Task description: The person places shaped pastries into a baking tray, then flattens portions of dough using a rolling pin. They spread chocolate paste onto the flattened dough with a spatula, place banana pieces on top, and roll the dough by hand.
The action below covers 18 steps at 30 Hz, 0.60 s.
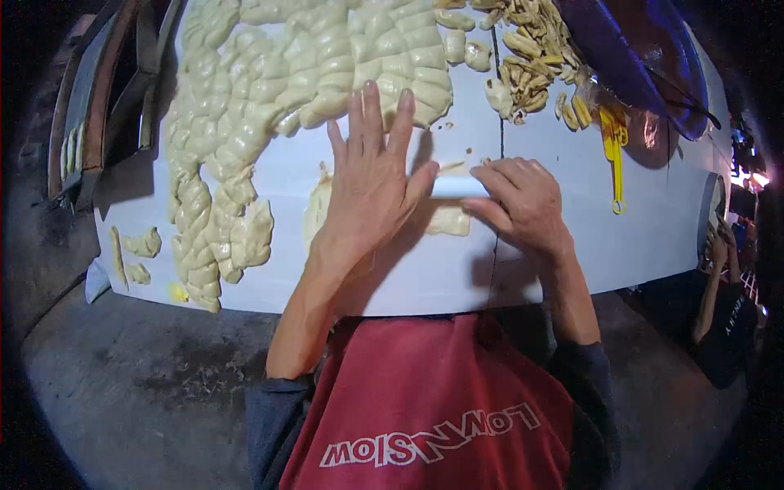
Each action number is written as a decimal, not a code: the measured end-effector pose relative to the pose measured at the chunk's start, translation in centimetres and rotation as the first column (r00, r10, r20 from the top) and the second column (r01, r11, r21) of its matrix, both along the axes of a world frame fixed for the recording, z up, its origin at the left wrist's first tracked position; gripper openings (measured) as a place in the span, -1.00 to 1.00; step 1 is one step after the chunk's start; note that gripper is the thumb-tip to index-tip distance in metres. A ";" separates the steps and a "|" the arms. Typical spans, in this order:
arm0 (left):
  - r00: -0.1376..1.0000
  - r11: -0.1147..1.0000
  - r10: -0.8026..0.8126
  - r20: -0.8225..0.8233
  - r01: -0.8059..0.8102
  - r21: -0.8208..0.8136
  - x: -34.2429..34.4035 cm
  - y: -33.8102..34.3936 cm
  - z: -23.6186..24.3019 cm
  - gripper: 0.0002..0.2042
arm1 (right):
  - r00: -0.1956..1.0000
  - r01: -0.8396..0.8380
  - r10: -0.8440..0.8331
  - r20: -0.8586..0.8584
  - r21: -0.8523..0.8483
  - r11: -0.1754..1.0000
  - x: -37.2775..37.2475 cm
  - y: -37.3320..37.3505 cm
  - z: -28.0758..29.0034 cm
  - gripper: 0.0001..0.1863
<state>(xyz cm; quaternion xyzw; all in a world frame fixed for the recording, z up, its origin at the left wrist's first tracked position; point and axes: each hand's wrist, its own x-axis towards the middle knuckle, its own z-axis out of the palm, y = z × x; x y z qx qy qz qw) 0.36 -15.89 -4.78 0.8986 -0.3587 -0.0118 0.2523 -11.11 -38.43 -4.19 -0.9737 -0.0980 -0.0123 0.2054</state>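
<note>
A flat, rolled-out piece of pale dough [449, 220] lies on the white table in front of me. Across it runs a white rolling pin [457, 188]. My right hand [521, 196] is closed round the pin's right end. My left hand [367, 184] stretches over the dough with its fingers extended and spread; its palm hides the left part of the pin and whether it presses on it. Beyond my left fingertips is a broad mass of glossy, oiled dough pieces [302, 65], packed side by side. A strip of them [196, 237] reaches toward the near left edge.
Pieces resembling cut banana [531, 57] are heaped at the far right. Beside them are a tilted blue-purple basin [645, 49] and a yellow plastic utensil [612, 155]. Dough scraps [143, 245] lie near left. A wooden frame [102, 98] stands left; another person's arm [714, 278] shows right.
</note>
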 end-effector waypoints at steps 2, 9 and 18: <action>0.999 0.999 -0.044 -0.003 0.044 -0.015 -0.8 0.9 0.8 -0.22 | 0.999 -0.023 0.020 0.048 0.058 0.998 -0.2 1.0 2.5 -0.45; 0.991 0.985 0.029 0.127 -0.050 0.163 -4.7 1.2 -2.3 -0.37 | 0.964 0.263 -0.267 0.009 -0.209 0.942 -3.5 4.4 -1.4 -0.42; 1.000 0.989 -0.022 0.006 0.021 0.146 -12.4 4.3 -1.2 -0.35 | 0.958 0.280 -0.259 0.125 -0.209 0.937 -11.0 7.1 -1.9 -0.43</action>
